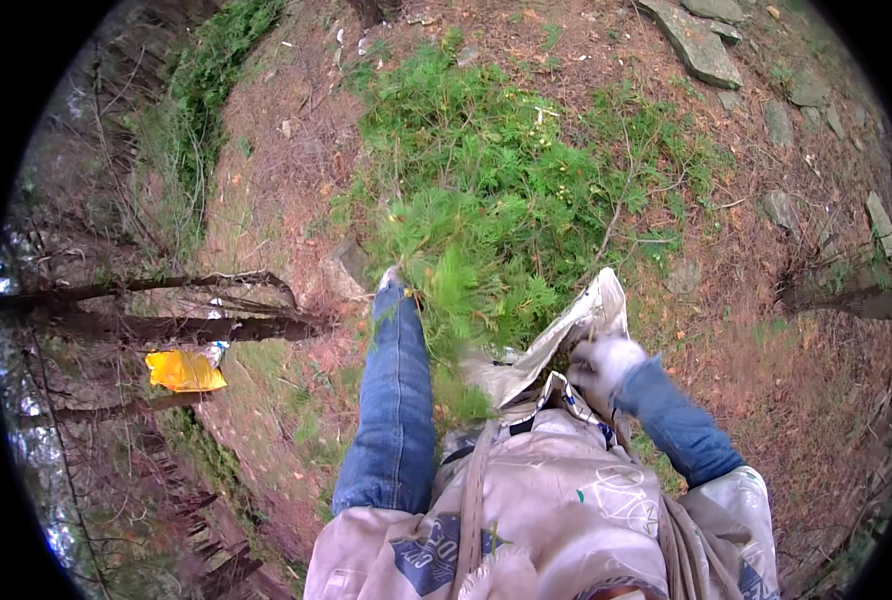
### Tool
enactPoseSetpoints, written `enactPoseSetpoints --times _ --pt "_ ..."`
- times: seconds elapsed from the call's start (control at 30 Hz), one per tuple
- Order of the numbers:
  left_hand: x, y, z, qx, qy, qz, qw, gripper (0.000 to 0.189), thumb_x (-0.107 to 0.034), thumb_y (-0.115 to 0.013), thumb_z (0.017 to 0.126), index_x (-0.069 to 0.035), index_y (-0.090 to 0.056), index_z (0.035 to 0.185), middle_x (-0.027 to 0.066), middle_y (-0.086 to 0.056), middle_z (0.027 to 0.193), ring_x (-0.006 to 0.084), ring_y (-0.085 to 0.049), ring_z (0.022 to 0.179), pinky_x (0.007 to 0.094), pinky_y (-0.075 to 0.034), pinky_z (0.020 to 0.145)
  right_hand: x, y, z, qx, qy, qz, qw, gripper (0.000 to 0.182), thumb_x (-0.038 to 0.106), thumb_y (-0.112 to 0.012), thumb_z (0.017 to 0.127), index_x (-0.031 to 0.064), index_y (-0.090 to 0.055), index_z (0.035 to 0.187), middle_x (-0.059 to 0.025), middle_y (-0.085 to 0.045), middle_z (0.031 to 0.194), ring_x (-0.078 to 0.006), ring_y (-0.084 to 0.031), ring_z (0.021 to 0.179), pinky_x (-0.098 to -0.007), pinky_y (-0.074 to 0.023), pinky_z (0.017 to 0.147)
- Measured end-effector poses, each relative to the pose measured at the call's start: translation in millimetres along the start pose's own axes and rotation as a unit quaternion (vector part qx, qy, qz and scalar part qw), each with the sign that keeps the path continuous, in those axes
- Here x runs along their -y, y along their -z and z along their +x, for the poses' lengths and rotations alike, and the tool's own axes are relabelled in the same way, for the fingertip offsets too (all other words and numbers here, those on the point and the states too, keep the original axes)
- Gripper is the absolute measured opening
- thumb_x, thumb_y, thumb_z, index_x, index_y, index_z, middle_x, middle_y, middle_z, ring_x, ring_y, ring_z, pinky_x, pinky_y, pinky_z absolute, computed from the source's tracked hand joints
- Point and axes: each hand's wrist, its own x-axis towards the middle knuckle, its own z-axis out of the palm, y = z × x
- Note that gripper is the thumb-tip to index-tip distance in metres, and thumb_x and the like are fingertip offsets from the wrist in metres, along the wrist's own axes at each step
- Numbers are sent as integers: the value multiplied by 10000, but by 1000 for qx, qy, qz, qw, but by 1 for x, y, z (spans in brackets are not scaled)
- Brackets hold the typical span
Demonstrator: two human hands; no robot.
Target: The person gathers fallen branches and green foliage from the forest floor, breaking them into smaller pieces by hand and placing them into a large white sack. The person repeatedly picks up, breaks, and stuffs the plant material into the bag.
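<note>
My left hand (390, 277) extends forward from a denim sleeve, beside blurred evergreen foliage (453, 285). Foliage hides most of its fingers, so its hold is unclear. At the opening of a pale cloth bag (603, 300) worn at my front, my right hand (603, 364) appears in a whitish glove, blurred by motion. Its fingers point into or against the bag's mouth; whether they grip anything cannot be made out. Cut green conifer branches (491, 157) lie in a pile on the ground in front of me.
Flat stones (697, 49) lie at the upper right, and a grey rock (347, 268) sits near my left hand. Tree trunks (190, 328) stand at the left, with a yellow plastic bag (183, 371) beside them. Another trunk (851, 289) is at the right.
</note>
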Motion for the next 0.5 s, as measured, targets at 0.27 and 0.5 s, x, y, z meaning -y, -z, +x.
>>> enactPoseSetpoints --times 0.27,0.5 --pt "27 29 -38 -7 6 -11 1000 459 -438 -465 905 -21 -608 1032 133 -649 965 263 -611 816 393 -500 670 60 -24 142 -150 74 -50 985 615 172 -638 776 75 -396 1332 -188 -542 1205 -302 -594 1019 -390 -486 860" --pt "-31 133 -84 -56 -58 -24 996 454 -433 -480 899 -15 -618 1011 131 -654 956 254 -612 823 380 -497 664 73 -10 28 -12 153 120 981 253 226 -535 853 53 -618 1019 -210 -633 811 -369 -626 774 -441 -511 731"
